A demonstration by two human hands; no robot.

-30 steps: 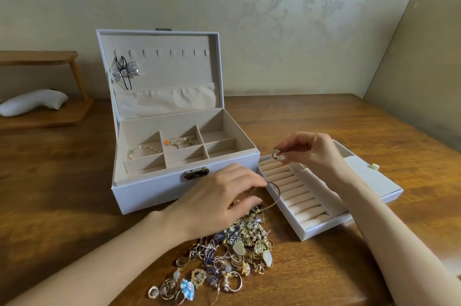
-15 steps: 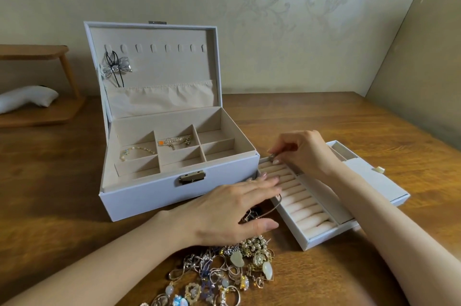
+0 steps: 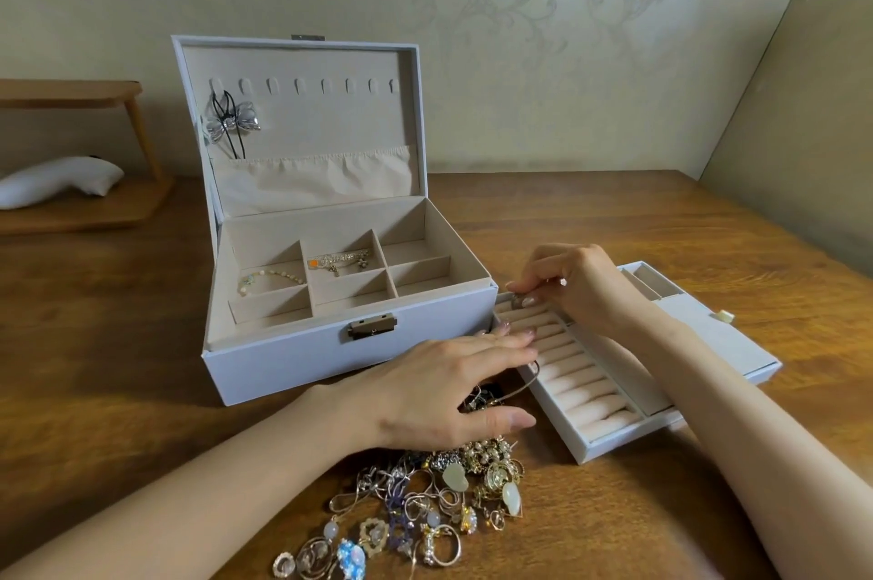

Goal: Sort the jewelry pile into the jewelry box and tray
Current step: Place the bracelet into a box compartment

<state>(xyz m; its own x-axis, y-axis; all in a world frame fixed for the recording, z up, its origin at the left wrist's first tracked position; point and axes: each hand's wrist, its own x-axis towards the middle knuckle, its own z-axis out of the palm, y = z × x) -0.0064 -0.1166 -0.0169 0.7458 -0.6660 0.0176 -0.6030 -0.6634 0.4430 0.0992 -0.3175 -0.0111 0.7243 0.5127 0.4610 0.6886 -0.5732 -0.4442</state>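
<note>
Your right hand (image 3: pixel 581 281) pinches a ring (image 3: pixel 518 300) over the far end of the tray (image 3: pixel 614 442), just beside the jewelry box (image 3: pixel 330 357) corner. Slots run crosswise, so I'd press straight down. Your left hand (image 3: pixel 453 385) lies flat, fingers straight, on the jewelry pile (image 3: pixel 425 508).

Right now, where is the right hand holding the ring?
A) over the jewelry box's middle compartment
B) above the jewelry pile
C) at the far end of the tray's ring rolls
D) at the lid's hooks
C: the right hand pinches the ring at the farthest ring rolls of the tray, just beside the front right corner of the jewelry box.
</note>
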